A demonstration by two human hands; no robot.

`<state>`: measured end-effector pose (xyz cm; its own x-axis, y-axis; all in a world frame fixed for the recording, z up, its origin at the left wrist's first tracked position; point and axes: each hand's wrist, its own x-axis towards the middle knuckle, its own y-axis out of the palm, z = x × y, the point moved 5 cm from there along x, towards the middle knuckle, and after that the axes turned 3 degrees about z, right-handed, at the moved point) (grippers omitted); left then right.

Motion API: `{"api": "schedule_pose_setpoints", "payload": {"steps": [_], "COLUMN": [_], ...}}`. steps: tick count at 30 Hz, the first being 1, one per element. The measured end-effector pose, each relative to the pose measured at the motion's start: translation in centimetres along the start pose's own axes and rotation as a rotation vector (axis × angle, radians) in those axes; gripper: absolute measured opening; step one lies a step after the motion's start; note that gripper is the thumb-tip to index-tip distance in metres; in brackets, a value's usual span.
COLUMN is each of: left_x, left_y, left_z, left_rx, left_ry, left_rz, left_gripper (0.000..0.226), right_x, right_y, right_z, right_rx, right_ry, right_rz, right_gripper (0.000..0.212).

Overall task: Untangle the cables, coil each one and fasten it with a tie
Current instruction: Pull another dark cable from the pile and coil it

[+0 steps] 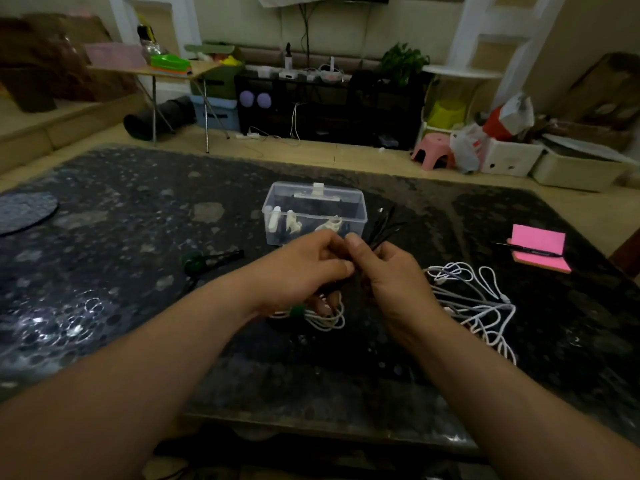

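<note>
My left hand [304, 268] and my right hand [391, 275] meet over the middle of the dark table [138, 237], fingertips touching. Both pinch a bundle of thin black ties [384, 226] that fans out up and to the right. Under my left hand lies a coiled white cable [327, 318] with a green band on it; it is partly hidden by my fingers. A tangle of white cables [474, 299] is spread on the table to the right of my right hand.
A clear plastic box [313, 213] with small white parts stands just beyond my hands. A black and green tool [211, 259] lies to the left. A pink notepad with a black pen [538, 247] sits at the right. A round grey mat [24, 211] is at the far left.
</note>
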<state>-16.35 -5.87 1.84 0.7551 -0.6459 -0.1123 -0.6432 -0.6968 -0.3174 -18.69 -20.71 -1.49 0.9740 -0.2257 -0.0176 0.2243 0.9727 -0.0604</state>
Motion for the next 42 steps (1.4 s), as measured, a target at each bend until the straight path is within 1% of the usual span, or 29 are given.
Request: {"api": "schedule_pose_setpoints", "payload": {"steps": [2,3,5,8,11,13,15,17,21,23,24,26,28,30,32,33,36,39,42], "left_x": [-0.2,-0.3,-0.5,-0.6,-0.8,-0.7,-0.7,-0.4,-0.1,0.1,0.2,0.5,0.8,1.2,1.5,1.6,1.6,1.9,2.4], "left_y": [-1.0,-1.4,-2.4,-4.7,-6.9,-7.7,-7.8,-7.8,-7.0,-6.3,-5.8,-5.2,-4.8,-4.2,-3.8,-3.6,-3.1,-2.8,-2.3], "left_z": [-0.1,0.0,0.1,0.4,1.4,2.4,3.5,4.5,5.6,6.1,6.3,6.8,6.8,6.6,6.5,6.3,4.4,2.4,1.2], "left_rx": [0.268,0.354,0.385,0.409,0.487,0.540,0.614,0.712,0.823,0.857,0.885,0.948,1.019,1.103,1.173,1.201,1.217,1.135,0.974], "left_ry": [0.102,0.140,0.169,0.131,0.090,0.065,0.041,0.033,0.052,0.081,0.090,0.117,0.137,0.150,0.131,0.127,0.205,0.229,0.241], "left_rz": [-0.039,-0.051,-0.054,-0.058,-0.084,-0.076,-0.071,-0.075,-0.044,-0.011,-0.002,-0.033,-0.098,-0.142,-0.168,-0.191,-0.301,-0.380,-0.392], "left_gripper": [0.019,0.018,0.016,0.016,0.022,0.023,0.024,0.024,0.027,0.025,0.021,0.015,0.010,0.008,0.010,0.010,0.012,0.016,0.018], "right_x": [0.2,0.2,0.1,0.8,1.6,1.7,1.3,1.2,1.5,1.4,1.2,1.1,1.1,1.3,1.4,1.4,1.3,1.6,2.6], "right_y": [0.6,1.0,1.7,1.9,1.3,0.6,0.2,0.0,-0.2,0.1,0.3,0.5,0.5,0.4,0.4,0.3,-0.3,-2.1,-6.0], "right_z": [-0.7,-0.6,-0.5,-0.3,-0.6,-1.1,-1.5,-1.7,-1.7,-2.3,-2.6,-3.0,-3.0,-2.9,-3.0,-3.1,-2.2,0.0,2.3], "right_rx": [0.062,0.129,0.232,0.294,0.337,0.234,-0.001,-0.232,-0.561,-0.805,-0.889,-0.978,-1.083,-1.190,-1.241,-1.230,-1.140,-1.100,-1.073], "right_ry": [0.086,0.116,0.159,0.176,0.189,0.181,0.147,0.068,-0.116,-0.208,-0.243,-0.289,-0.348,-0.369,-0.326,-0.301,-0.308,-0.334,-0.256], "right_rz": [0.008,0.026,0.070,0.119,0.103,0.091,0.093,0.054,-0.055,-0.086,-0.094,-0.106,-0.117,-0.107,-0.049,-0.019,-0.002,-0.024,-0.085], "right_gripper": [0.052,0.045,0.033,0.027,0.020,0.014,0.011,0.010,0.015,0.018,0.019,0.023,0.026,0.028,0.032,0.034,0.033,0.031,0.027]}}
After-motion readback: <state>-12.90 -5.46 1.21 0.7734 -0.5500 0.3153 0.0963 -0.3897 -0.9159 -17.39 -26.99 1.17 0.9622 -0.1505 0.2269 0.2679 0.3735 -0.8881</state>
